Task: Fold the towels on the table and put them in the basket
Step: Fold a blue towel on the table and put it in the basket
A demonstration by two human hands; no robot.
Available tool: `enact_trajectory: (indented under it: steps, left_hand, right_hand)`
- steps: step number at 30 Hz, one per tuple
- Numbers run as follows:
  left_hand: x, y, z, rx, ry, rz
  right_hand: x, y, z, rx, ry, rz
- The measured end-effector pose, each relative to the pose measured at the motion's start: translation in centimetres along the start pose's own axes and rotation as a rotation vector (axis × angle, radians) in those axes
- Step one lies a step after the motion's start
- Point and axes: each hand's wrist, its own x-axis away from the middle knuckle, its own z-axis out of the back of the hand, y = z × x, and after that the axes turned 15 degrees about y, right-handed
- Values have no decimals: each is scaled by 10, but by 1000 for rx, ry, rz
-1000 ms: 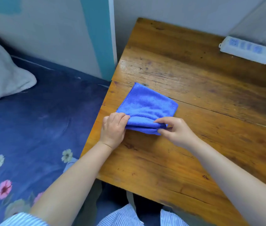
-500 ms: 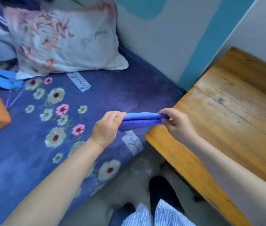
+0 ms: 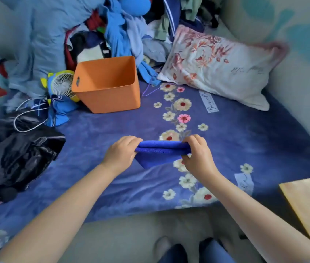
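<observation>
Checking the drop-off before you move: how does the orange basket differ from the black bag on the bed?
The orange basket stands upright with stiff walls; the black bag lies crumpled and slack. The orange basket's mouth is open and no towel shows inside; the black bag shows no opening. The orange basket sits beyond the blue towel; the black bag lies left of it. Both rest on the bedsheet.

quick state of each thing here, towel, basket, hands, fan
folded blue microfibre towel: held in the air over the bed, not in the basket
orange plastic basket: upright on the bed, looks empty
left hand: grips the towel's left end
right hand: grips the towel's right end
small white fan: beside the basket
</observation>
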Motion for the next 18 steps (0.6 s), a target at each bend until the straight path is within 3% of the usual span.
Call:
enact_trajectory:
  steps: [4, 6, 18]
  left_hand:
    - [21, -35, 44, -128, -159, 367]
    - [24, -51, 59, -163, -213, 453]
    - [-12, -169, 84, 27, -89, 577]
  right_hand:
    - [-13, -48, -33, 2, -108, 93]
    - [-23, -67, -44, 9, -140, 157]
    - [-121, -136, -107, 75, -221, 291]
